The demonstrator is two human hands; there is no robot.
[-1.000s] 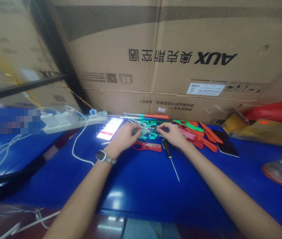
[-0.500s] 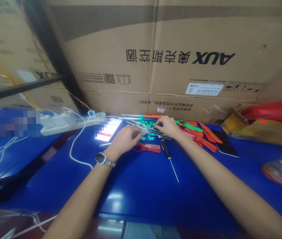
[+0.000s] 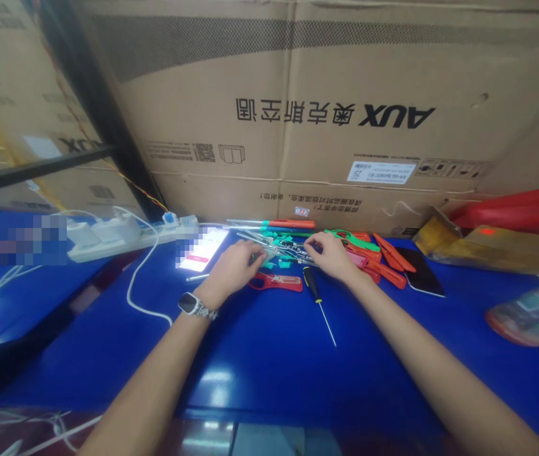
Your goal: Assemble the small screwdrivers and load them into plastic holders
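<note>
My left hand, with a watch on the wrist, rests at the near edge of a pile of small tools with green and red handles and thin metal shafts. Its fingers are curled onto the pile. My right hand pinches at the same pile from the right; what it grips is too small to name. A red-handled tool lies just below my left hand. A black-handled screwdriver lies between my forearms, tip toward me.
The blue table backs onto large cardboard boxes. A lit phone and a white power strip with cables sit at the left. A dark phone and red tool handles lie at the right, packets beyond.
My right hand reached back over the pile half a second ago and has drawn toward me again. My left hand stayed at the pile's near edge. The view drifted slightly.
</note>
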